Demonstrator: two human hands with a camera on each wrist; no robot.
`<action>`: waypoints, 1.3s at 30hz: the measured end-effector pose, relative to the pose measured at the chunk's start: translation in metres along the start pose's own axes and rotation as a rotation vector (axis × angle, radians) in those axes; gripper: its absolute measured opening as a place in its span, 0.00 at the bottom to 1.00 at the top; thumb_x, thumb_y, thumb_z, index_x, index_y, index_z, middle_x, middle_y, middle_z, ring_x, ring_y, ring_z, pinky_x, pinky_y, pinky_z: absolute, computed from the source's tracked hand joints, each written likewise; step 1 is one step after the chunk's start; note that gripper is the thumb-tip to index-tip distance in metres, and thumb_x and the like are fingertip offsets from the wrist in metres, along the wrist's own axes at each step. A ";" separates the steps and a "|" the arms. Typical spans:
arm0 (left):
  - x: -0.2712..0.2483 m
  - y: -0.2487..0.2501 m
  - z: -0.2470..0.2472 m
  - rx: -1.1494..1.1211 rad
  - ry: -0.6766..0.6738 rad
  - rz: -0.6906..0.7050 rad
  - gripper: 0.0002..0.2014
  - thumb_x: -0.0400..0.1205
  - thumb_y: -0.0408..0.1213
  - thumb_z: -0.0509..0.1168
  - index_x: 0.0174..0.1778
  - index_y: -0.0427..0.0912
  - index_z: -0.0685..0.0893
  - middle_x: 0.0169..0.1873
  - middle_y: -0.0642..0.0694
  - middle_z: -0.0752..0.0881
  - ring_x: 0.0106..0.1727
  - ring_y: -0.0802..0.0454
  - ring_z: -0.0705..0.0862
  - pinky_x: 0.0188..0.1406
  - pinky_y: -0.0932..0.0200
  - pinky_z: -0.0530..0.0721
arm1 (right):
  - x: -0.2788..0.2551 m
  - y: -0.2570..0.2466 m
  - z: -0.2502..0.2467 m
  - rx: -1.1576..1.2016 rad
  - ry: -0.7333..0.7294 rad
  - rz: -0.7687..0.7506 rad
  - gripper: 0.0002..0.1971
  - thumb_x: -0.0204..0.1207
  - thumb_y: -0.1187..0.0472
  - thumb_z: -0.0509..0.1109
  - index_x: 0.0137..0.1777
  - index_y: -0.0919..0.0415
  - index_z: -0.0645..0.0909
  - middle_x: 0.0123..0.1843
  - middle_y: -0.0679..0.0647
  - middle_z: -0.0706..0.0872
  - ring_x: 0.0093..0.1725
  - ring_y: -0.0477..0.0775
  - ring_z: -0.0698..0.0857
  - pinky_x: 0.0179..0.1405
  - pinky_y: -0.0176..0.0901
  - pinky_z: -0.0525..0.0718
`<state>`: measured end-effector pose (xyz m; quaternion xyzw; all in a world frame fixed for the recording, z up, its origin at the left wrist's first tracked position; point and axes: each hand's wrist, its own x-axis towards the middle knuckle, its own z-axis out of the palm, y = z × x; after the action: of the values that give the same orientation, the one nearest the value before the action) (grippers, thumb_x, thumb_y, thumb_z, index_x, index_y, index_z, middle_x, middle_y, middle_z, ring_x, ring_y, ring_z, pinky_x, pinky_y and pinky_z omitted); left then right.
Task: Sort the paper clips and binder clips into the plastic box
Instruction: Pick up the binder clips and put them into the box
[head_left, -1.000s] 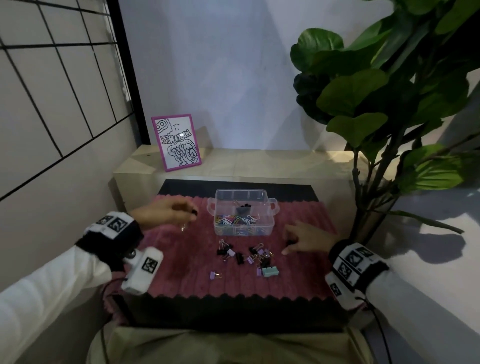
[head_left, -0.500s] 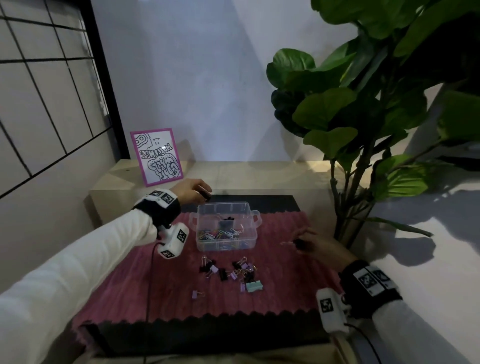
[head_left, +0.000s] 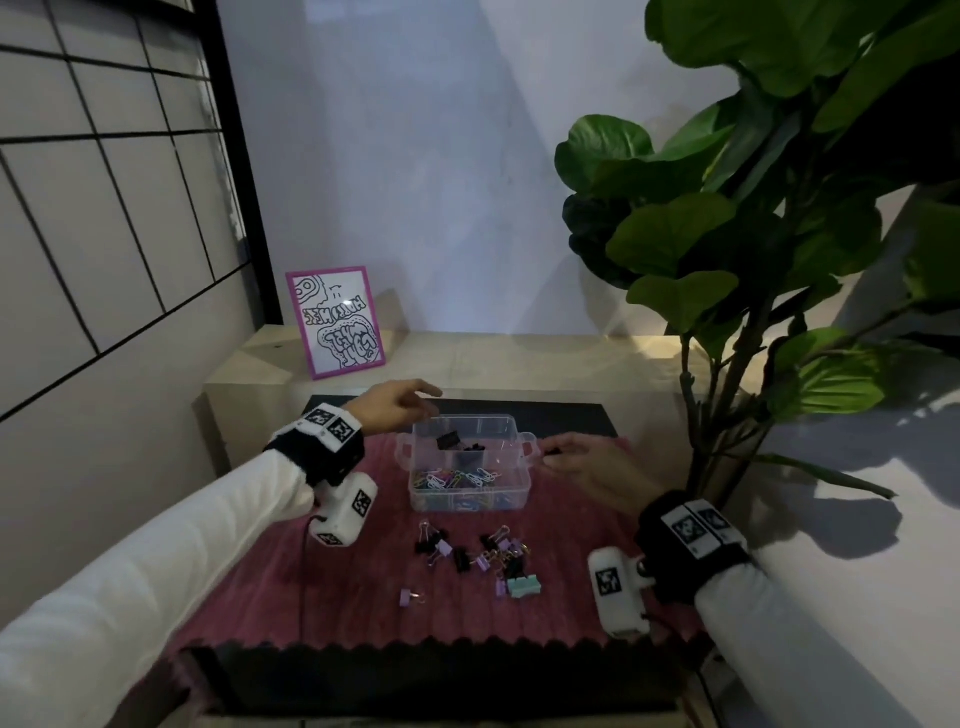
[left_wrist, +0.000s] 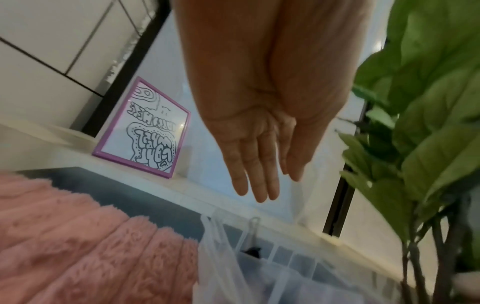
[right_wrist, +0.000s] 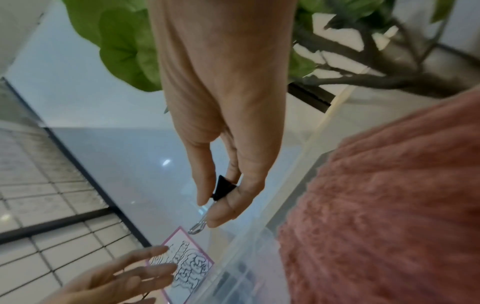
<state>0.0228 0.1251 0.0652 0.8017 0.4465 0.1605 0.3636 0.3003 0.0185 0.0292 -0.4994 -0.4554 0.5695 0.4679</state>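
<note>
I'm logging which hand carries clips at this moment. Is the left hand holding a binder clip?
No: in the left wrist view the left hand has straight, spread fingers with nothing between them.

A pink ribbed mat (head_left: 322, 587) covers the dark worktop (head_left: 566, 415), carrying a clear plastic box (head_left: 470, 501) and loose binder clips (head_left: 475, 556).

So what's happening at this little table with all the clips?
A person is sorting clips into a clear plastic box on a pink mat. The left hand hovers open over the box's back corner, holding nothing. The right hand, beside the box's right handle, pinches a black binder clip. Coloured paper clips fill the front compartment, and a few black binder clips lie in the back. A cluster of binder clips waits on the mat.
</note>
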 end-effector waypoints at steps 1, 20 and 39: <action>-0.010 -0.002 -0.004 -0.074 0.020 0.008 0.16 0.80 0.27 0.61 0.61 0.47 0.76 0.53 0.44 0.87 0.52 0.50 0.85 0.53 0.56 0.84 | 0.006 -0.005 0.008 -0.050 -0.002 -0.014 0.07 0.73 0.77 0.65 0.47 0.68 0.80 0.43 0.60 0.86 0.40 0.49 0.89 0.42 0.33 0.87; -0.098 -0.026 0.050 0.296 -0.111 0.010 0.14 0.78 0.30 0.65 0.59 0.45 0.82 0.53 0.49 0.87 0.45 0.63 0.84 0.47 0.74 0.79 | -0.024 -0.016 0.058 -1.189 -0.048 -0.273 0.03 0.77 0.64 0.66 0.48 0.63 0.77 0.49 0.58 0.84 0.45 0.50 0.80 0.41 0.37 0.75; -0.068 -0.003 0.077 0.571 -0.271 0.052 0.28 0.75 0.27 0.65 0.72 0.45 0.70 0.67 0.40 0.72 0.66 0.42 0.75 0.67 0.50 0.75 | -0.062 0.044 0.041 -1.113 -0.190 0.011 0.18 0.67 0.56 0.77 0.47 0.57 0.70 0.39 0.49 0.80 0.39 0.47 0.79 0.34 0.40 0.73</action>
<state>0.0288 0.0353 0.0150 0.8966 0.4003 -0.0702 0.1757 0.2601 -0.0513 -0.0022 -0.6196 -0.7247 0.2884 0.0879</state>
